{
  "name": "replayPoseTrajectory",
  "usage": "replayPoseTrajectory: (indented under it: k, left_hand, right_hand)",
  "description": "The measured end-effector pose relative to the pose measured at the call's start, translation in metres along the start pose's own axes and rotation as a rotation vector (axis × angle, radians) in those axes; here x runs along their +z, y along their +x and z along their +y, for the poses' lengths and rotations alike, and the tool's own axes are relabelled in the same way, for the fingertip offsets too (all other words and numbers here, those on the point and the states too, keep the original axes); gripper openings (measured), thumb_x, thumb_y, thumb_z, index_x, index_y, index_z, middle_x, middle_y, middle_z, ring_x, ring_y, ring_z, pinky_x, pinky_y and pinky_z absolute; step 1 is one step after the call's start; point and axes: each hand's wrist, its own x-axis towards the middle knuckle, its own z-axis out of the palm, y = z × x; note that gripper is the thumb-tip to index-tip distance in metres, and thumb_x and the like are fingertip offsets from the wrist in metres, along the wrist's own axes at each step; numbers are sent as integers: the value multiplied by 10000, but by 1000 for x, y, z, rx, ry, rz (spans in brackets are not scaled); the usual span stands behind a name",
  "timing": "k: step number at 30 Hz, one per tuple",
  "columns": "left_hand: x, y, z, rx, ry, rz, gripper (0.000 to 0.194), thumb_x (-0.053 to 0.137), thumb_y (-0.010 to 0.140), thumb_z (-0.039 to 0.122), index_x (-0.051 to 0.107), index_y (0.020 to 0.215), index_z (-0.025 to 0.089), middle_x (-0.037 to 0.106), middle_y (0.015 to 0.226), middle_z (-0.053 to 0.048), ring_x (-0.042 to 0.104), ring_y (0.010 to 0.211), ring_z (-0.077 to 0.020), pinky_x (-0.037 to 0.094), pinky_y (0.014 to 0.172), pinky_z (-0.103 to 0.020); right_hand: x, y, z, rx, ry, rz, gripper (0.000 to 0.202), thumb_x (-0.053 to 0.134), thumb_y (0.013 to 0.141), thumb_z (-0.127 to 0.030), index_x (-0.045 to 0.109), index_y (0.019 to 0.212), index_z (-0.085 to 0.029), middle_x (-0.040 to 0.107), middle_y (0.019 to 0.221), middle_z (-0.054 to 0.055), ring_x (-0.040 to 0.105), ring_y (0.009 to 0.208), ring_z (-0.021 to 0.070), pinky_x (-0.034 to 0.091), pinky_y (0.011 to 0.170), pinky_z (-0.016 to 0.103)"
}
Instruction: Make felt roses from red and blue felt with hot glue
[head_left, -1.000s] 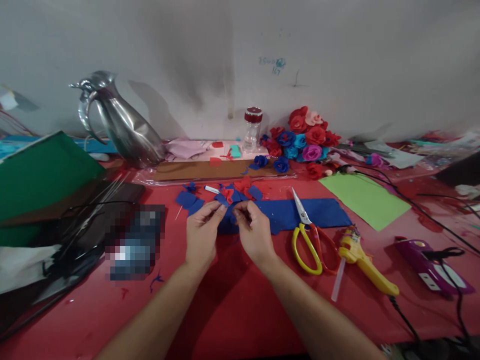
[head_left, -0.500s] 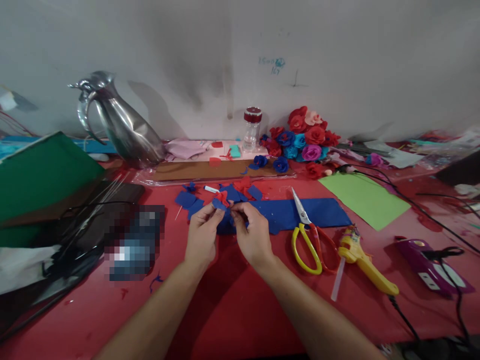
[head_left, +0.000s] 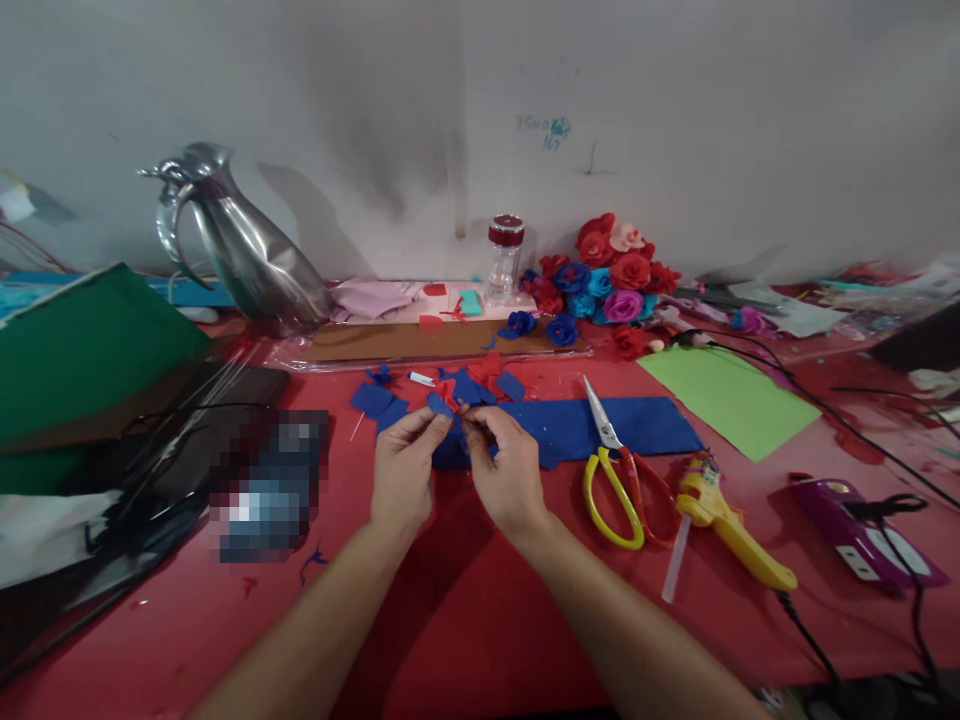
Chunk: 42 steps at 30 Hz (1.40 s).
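Both forearms enter over the near edge of the desk [head_left: 465, 610] and lean inward to each other. The left hand [head_left: 405, 465] keeps its back upward, with thumb and forefinger pinching a small blue paper piece [head_left: 439, 405] above the desk's middle. Just beside it, the right hand [head_left: 511, 465] curls its fingers inward; whether they pinch something, I cannot tell. Toward the far edge lie red scraps [head_left: 489, 372].

A red table [head_left: 465, 620] bears a blue strip [head_left: 555, 430] and glue gun [head_left: 727, 530].
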Motion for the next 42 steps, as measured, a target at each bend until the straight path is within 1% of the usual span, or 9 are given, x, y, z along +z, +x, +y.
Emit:
replayPoseTrajectory:
  k: [5,9,12,15,17,23,31,38,42]
  left_hand:
    - [1,0,2,22,-8,-30,185,848,578,333,756,682,210,744,712,-7,660,739,-182,507,843,-358]
    - [0,0,1,31,-16,-63,168,839,605,331,745,677,211,737,721,-4,661,774,-183,496,873,-350]
    - [-1,2,-2,47,-12,-83,142,813,649,321,742,704,211,731,752,-6,654,798,-177,489,864,-328]
    - [-3,3,-3,55,-1,-95,134,791,672,322,738,726,211,725,772,-11,640,796,-173,491,822,-309]
    - [-3,3,-3,45,-4,-96,133,792,663,314,735,724,210,719,763,-9,635,786,-171,491,808,-305]
    - [-2,2,-2,43,-9,-102,111,793,648,285,726,685,205,715,751,-9,641,801,-175,488,840,-320]
    - [-4,4,-1,6,-11,-121,110,799,628,279,717,649,208,696,710,-2,623,756,-164,484,771,-298]
    - [-3,2,0,-1,-22,-111,107,804,623,264,729,666,201,717,751,-18,637,799,-177,487,822,-325]
    - [-4,3,-1,8,-3,-98,86,791,614,239,746,680,206,713,750,-11,623,795,-163,477,823,-305]
  right_hand:
    - [0,-1,-1,-7,-15,-5,193,468,885,-167,655,886,-218,710,875,63,651,820,189,511,756,315]
    - [0,-1,-2,-12,-36,-22,190,470,885,-163,653,876,-216,697,850,59,636,785,184,506,730,303]
    - [0,-2,-2,-29,-29,-21,181,478,897,-175,651,865,-216,701,868,67,640,807,188,508,744,306]
    - [1,-3,-3,-38,-29,-19,180,484,903,-186,655,862,-224,703,868,64,643,819,191,511,759,312]
    - [1,-3,-3,-43,-28,-21,182,486,903,-188,661,869,-225,703,865,62,643,817,191,513,761,313]
    - [0,-2,-4,-48,-31,-23,196,473,908,-175,660,891,-228,705,886,65,647,829,191,516,767,315]
    - [0,-3,-4,-59,-19,-29,191,478,918,-195,665,885,-220,705,868,66,651,817,192,518,761,316]
    - [0,-2,-5,-45,-20,-28,200,464,894,-157,655,866,-208,700,864,73,646,807,189,512,745,307]
    - [1,-3,-4,-48,-24,-25,204,458,887,-156,655,865,-206,699,858,71,644,802,189,510,741,305]
